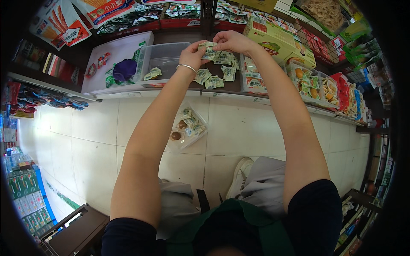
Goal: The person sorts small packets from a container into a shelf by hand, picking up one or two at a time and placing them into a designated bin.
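Observation:
Between my left hand (191,57) and my right hand (231,41) is a small pale-green printed snack packet (209,50), pinched by the fingers of both. It is raised over a brown shelf (200,90), where several loose packets (214,82) of the same kind lie. Left of my left hand stands a clear plastic bin (166,59) with one packet (153,74) near its front. Below on the tiled floor rests another clear tray (201,136) holding several packets and brown round items in clear wrapping (176,135).
A white tray (96,73) with a purple bag (124,70) sits at the left. Farther right are a bin of red-and-white packets (254,81), a yellow-green carton (272,40) and more snack bins (304,83). A wire rack of packets overhangs the shelf. My shoe (241,176) is on the floor.

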A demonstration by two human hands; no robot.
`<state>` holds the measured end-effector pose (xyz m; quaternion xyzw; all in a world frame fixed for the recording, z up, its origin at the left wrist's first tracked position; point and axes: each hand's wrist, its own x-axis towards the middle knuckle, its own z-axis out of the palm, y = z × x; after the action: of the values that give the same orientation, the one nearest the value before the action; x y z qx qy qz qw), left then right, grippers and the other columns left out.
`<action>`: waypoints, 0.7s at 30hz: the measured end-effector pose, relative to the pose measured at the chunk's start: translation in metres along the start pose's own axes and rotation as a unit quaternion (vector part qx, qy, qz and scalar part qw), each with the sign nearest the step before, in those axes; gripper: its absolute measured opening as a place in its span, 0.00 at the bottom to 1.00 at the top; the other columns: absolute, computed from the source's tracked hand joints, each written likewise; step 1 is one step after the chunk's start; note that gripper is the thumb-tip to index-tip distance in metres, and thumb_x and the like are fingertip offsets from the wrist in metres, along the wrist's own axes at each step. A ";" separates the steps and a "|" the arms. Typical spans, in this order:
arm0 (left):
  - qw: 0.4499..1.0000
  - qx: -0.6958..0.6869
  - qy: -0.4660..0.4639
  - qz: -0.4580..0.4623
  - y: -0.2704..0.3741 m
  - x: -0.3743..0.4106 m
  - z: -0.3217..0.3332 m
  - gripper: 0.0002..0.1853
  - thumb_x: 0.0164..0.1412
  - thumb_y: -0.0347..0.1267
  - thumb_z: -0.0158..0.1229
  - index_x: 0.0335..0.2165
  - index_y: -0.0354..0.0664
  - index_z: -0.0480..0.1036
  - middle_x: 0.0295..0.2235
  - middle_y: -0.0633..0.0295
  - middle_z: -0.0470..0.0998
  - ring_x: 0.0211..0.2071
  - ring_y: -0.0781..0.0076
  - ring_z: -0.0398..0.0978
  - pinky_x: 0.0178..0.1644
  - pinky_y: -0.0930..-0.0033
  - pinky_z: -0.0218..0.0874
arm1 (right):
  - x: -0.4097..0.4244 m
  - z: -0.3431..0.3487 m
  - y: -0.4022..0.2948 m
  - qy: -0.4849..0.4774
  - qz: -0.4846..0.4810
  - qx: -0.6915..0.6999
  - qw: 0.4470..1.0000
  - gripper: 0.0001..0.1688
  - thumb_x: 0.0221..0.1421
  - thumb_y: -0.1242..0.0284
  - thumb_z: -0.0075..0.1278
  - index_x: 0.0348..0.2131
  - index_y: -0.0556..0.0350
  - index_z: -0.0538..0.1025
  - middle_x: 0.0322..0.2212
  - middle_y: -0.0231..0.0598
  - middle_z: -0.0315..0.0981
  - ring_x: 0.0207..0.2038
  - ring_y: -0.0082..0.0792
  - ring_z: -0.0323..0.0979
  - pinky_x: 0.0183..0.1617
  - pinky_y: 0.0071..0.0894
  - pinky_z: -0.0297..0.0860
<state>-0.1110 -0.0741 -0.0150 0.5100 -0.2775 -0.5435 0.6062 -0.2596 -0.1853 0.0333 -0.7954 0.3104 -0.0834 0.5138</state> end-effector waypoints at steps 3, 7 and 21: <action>1.000 -0.006 0.001 0.005 0.009 -0.001 -0.007 0.13 0.59 0.27 0.51 0.44 0.41 0.70 0.38 0.63 0.73 0.37 0.71 0.73 0.37 0.74 0.72 | 0.004 0.003 -0.003 0.009 -0.017 -0.006 1.000 0.11 0.48 0.71 0.57 0.29 0.54 0.70 0.20 0.23 0.66 0.20 0.13 0.60 0.22 0.15 0.57; 0.999 -0.010 0.039 0.016 0.014 -0.002 -0.014 0.14 0.59 0.28 0.52 0.44 0.37 0.70 0.39 0.60 0.73 0.36 0.70 0.74 0.36 0.72 0.73 | 0.006 0.008 -0.009 0.030 -0.012 -0.008 0.999 0.10 0.48 0.71 0.57 0.27 0.54 0.69 0.19 0.22 0.66 0.21 0.13 0.63 0.22 0.16 0.58; 0.987 0.116 0.086 0.069 0.019 0.003 -0.052 0.12 0.55 0.26 0.56 0.39 0.36 0.73 0.34 0.62 0.76 0.32 0.73 0.73 0.35 0.74 0.69 | 0.028 0.027 -0.016 0.034 -0.045 -0.050 0.997 0.09 0.48 0.72 0.56 0.28 0.55 0.71 0.17 0.23 0.65 0.20 0.14 0.61 0.23 0.17 0.60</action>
<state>-0.0566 -0.0628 -0.0155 0.6011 -0.3203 -0.4188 0.6006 -0.2183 -0.1764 0.0297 -0.8297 0.2957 -0.1179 0.4586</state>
